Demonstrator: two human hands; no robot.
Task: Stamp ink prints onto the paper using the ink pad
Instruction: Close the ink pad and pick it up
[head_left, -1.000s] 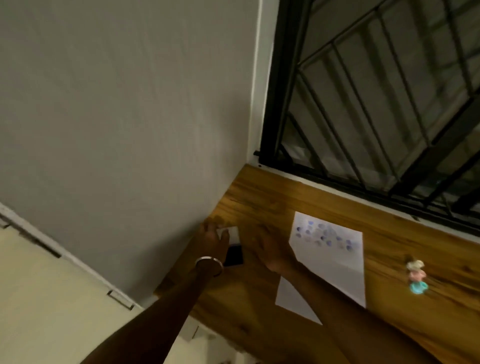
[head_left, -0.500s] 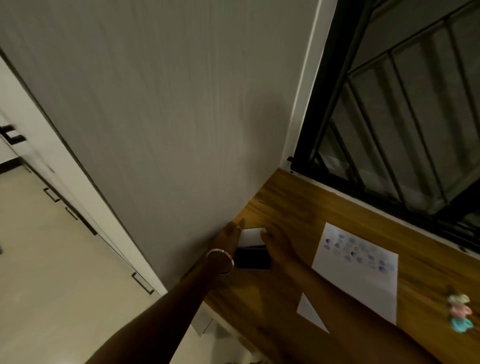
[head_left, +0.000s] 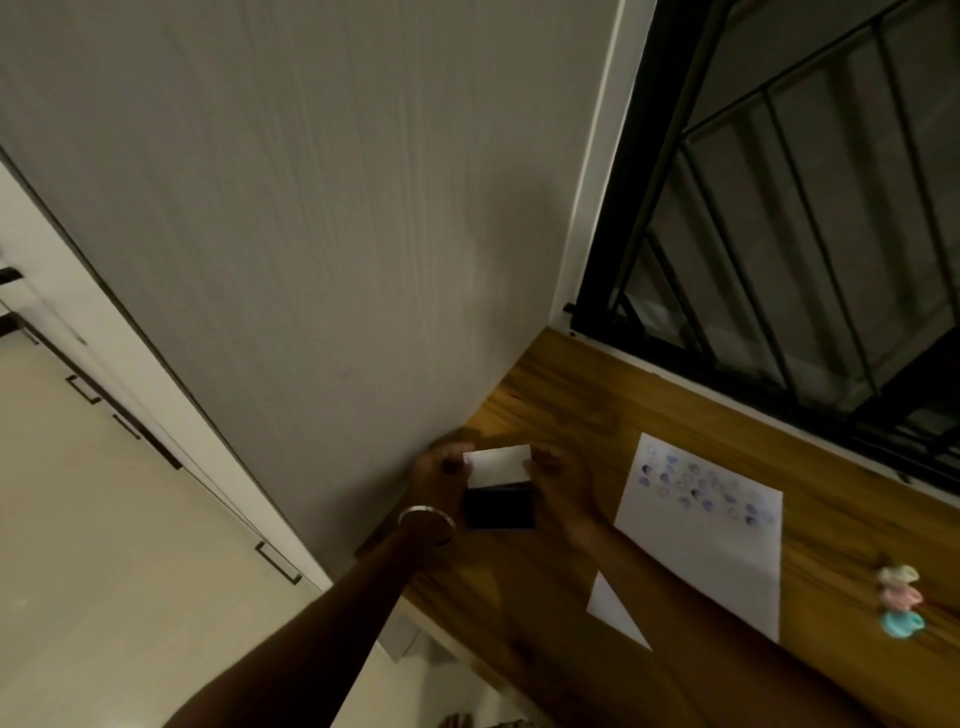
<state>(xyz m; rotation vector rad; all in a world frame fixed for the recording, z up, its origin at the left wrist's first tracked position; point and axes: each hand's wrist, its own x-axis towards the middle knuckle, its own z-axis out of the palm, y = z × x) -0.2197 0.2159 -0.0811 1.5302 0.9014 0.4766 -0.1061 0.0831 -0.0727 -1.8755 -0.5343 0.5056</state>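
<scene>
The small black rectangular ink pad with its white lid raised sits on the wooden desk, near the wall corner. Left hand pinches the lid's left edge; right hand grips its right edge. Looks like opening or shutting the pad, and I can't tell which. Right of the pad, well apart: the white paper sheet, already dotted with bluish prints. Beyond it, pastel stacked stamps. Next needs one hand freed.

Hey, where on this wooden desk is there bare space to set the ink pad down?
Bare wood lies between the paper and the window frame, and between the paper's right edge and the small figurine. The wall corner is crowded: both hands hold the ink pad.
</scene>
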